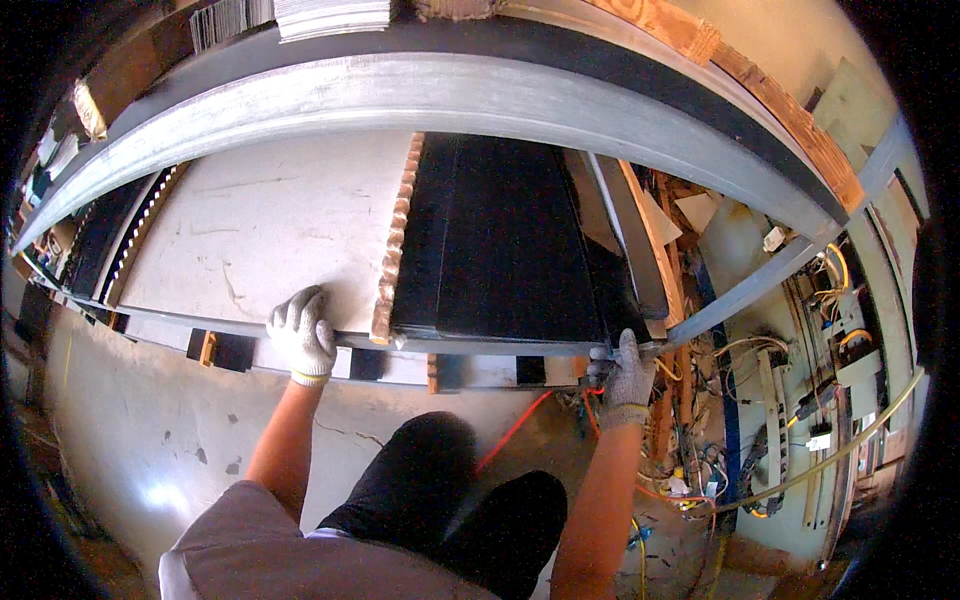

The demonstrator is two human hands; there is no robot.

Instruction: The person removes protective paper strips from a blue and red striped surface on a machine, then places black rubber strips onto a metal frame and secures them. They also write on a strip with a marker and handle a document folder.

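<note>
My left hand (302,337), in a whitish knitted glove, is curled over the shelf's front metal rail (365,339). Its fingertips bend down beside a large pale board (270,230) with dark scuffs. At the shelf's front right corner, my right hand (627,385), in a greyer glove, has its thumb pointing up and its other fingers folded. What those fingers close on is hidden. Just left of that hand lies a wide black panel (500,240). A strip with a wavy tan edge (397,240) runs between the board and the panel.
A thick metal beam (430,95) crosses above the shelf. White stacked sheets (333,15) sit on the upper level. To the right are wooden strips, scattered scraps, loose cables (765,350) and a long yellowish hose (850,455). An orange cord (515,432) trails on the floor.
</note>
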